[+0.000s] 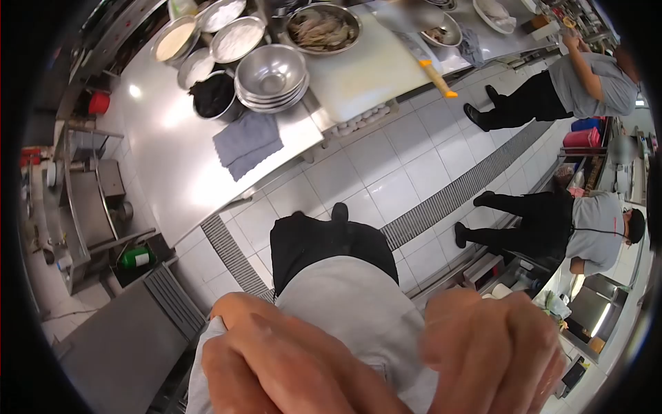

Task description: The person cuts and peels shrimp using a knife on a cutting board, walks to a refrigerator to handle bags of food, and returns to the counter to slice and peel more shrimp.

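Observation:
Very close to the camera, my left hand [283, 359] is raised in front of my chest with its fingers curled. My right hand [493, 352] is up beside it, also with bent fingers and slightly blurred. The fingertips of both hands are hidden, so I cannot make out what they hold, if anything. Behind them is my grey shirt [338, 297], with dark trousers [331, 245] below. Both hands are well apart from the steel worktable [165, 159].
On the worktable are stacked steel bowls [271, 72], a grey cloth [248, 143], a bowl of shrimp [324, 29], a white cutting board [358, 69] and a yellow-handled knife [438, 76]. Two co-workers [596, 86] stand at the right. A floor grate [448, 196] crosses the tiles.

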Demonstrator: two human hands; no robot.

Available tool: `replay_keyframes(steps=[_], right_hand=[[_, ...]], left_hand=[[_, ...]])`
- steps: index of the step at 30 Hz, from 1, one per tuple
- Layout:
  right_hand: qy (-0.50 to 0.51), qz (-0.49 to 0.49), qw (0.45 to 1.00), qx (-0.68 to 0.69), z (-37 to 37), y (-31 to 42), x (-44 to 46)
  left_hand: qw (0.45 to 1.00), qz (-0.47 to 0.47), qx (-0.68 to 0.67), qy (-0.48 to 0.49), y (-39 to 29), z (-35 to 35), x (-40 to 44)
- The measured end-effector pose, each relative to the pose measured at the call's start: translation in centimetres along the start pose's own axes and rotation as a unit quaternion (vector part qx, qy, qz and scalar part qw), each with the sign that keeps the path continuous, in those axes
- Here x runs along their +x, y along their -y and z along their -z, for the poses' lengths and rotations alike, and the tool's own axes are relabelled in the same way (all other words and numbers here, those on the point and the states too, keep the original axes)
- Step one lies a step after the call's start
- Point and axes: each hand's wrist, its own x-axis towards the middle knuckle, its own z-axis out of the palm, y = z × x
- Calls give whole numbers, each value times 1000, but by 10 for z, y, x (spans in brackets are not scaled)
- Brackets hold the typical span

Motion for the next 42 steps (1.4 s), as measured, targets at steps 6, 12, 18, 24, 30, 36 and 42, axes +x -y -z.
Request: replay_keyframes(steps=[6,12,18,24,30,36,42], right_hand=[[-22,-24,999,-4,33,8,29],[-55,-92,994,11,38,14,67],[-7,-39,997,-73,76,0,110],[55,137,921,-360,155,-9,130],[-51,59,844,-531,255,5,111],[44,97,947,-303,257,28,153],[203,56,958,-194,274,66,192]], left_hand=[[997,39,-4,61,25,11,58],[995,0,-96,31,46,29,56],[994,-22,33,105,49,43,169],[966,-119,92,212,58,80,222],[860,-98,491,98,80,173,252],[910,64,387,136,97,106,217],[929,-114,259,239,190,35,231]])
